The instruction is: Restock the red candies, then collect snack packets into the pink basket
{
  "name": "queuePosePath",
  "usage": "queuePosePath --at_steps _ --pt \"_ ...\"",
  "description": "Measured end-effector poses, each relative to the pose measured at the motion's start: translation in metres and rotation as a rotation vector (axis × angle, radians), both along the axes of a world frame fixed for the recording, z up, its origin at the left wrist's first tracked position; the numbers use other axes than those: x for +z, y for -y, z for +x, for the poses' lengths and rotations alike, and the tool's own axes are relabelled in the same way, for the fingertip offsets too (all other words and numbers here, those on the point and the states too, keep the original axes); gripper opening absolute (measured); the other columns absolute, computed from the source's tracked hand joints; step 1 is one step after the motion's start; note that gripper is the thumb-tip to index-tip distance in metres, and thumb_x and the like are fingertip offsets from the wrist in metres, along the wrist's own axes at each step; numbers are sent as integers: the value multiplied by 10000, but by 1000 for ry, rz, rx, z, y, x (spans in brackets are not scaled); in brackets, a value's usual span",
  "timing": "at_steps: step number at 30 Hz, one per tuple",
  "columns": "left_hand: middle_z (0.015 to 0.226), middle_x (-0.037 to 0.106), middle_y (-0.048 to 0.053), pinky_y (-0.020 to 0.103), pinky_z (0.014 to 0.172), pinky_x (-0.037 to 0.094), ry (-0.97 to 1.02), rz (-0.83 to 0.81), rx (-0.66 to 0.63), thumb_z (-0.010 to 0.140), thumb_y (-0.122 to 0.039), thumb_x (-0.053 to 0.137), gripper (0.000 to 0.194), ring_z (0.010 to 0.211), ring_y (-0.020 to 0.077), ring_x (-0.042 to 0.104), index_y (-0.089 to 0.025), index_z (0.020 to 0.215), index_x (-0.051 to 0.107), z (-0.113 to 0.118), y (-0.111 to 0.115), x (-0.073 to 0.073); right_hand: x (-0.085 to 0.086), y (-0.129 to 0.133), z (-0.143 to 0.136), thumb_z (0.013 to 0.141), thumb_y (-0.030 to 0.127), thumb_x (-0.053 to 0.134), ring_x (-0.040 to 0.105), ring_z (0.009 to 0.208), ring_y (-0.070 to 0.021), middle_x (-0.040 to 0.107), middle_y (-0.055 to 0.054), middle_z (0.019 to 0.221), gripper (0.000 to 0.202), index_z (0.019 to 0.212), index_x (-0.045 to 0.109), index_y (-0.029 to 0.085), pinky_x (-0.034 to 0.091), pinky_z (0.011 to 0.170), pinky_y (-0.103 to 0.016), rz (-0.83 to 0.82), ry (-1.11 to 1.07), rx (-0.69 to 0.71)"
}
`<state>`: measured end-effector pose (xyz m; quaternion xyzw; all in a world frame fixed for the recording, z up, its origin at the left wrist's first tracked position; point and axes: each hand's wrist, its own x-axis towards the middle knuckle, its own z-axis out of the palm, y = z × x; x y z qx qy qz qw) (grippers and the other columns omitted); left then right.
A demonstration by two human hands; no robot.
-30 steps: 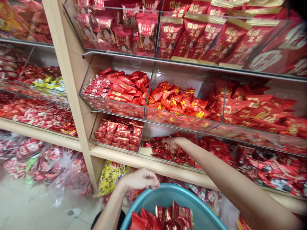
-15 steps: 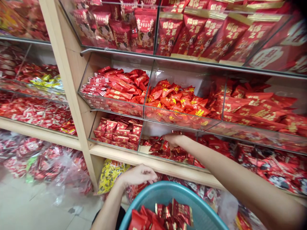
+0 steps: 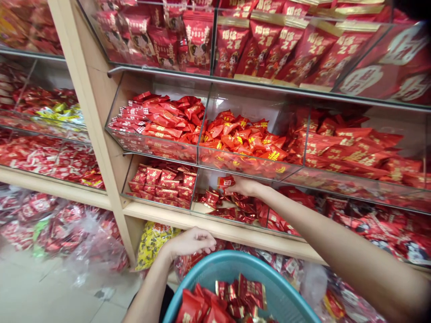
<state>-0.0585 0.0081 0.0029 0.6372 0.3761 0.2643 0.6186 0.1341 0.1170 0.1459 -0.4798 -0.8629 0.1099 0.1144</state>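
In the bottom-row bin my right hand is closed, its fingertips pinching a small red wrapped candy. Below and around it lie loose shiny dark-red candies on the bin's pale floor. My left hand hangs just over the far rim of a teal plastic basket. Its fingers are loosely curled together, and nothing shows in them. Inside the basket are bright red packets and dark-red candies with gold ends; the basket's near side is cut off by the frame.
Clear dividers separate the shelf bins, with red candies above and square red packets to the left. A wooden post and ledge frame the bins. Plastic bags of candy and a yellow bag sit low down.
My right hand has risen a little from among the dark-red candies, and a red wrapped candy now shows at its fingertips. My left hand keeps about the same place by the basket.
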Motion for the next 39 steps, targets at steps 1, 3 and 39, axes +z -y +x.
queuePosePath --at_steps 1,3,39 --pt "882 701 88 314 782 474 -13 -6 3 700 -562 649 495 770 157 626 -110 900 670 0 0 -1 2 3 2 779 218 633 609 1005 -207 652 -59 1155 395 1159 532 182 451 881 -294 4 -37 5" --pt "896 702 86 297 758 471 -53 3 -7 724 -567 621 490 770 154 623 -115 906 667 -1 0 -2 4 12 6 779 247 644 588 1068 -205 615 -72 1228 425 1180 521 176 428 935 -302 21 -89 12" --pt "726 579 -3 217 634 365 -367 77 -115 709 -534 555 399 691 134 468 -146 784 612 14 -4 -11 -117 306 162 654 489 735 565 612 -122 610 7 755 455 915 507 194 433 514 -223 -1016 -778 -469"
